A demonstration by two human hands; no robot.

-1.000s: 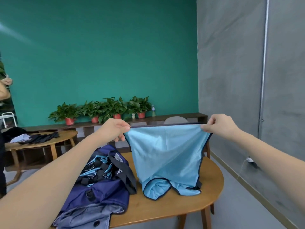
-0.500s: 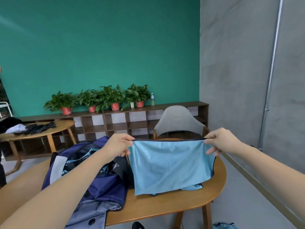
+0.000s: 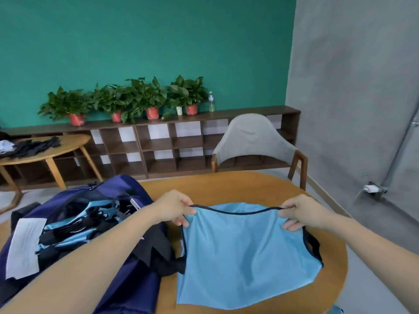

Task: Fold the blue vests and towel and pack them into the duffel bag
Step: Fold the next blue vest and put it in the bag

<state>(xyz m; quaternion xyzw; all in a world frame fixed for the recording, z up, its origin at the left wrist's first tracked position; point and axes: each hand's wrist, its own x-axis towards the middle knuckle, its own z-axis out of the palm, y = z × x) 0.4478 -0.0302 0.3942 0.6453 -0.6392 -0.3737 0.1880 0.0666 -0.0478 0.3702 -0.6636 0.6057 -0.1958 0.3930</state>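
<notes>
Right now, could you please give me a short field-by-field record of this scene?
left hand: pinches the vest's dark-trimmed top edge
right hand: pinches the same edge, apart from the left
blue vest: spread across the wooden table
duffel bag: navy, open, left of the vest, blue and black fabric inside
chair: grey, behind the table

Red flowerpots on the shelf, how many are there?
4 red flowerpots, left to right. A small white cup stands between the last two.
</notes>
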